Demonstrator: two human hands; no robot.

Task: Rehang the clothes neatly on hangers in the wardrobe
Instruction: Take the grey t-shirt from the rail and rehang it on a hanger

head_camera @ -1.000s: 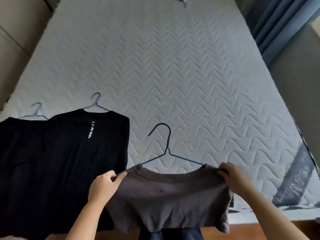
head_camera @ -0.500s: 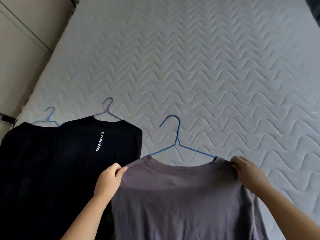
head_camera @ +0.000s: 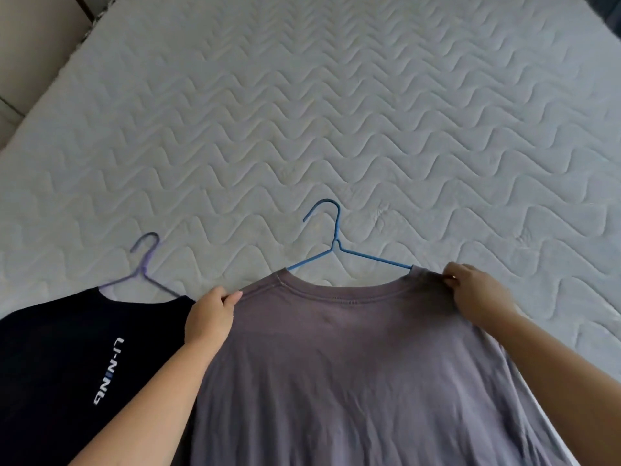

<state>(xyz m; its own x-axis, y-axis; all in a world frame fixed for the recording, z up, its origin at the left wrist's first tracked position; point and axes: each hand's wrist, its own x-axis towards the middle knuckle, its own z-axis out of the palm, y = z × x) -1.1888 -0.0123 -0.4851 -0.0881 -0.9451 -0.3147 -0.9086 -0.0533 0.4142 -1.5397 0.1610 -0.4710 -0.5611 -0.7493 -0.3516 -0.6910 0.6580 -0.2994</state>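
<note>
Both hands pinch the grey shirt's (head_camera: 353,364) shoulders, left hand (head_camera: 210,317) and right hand (head_camera: 477,294), shirt flat on the mattress (head_camera: 336,112) over the blue hanger (head_camera: 336,250). Risk: uneven tugging could slip a shoulder off the wire or skew the collar. Black shirt (head_camera: 84,364) touches alongside and might snag.
</note>
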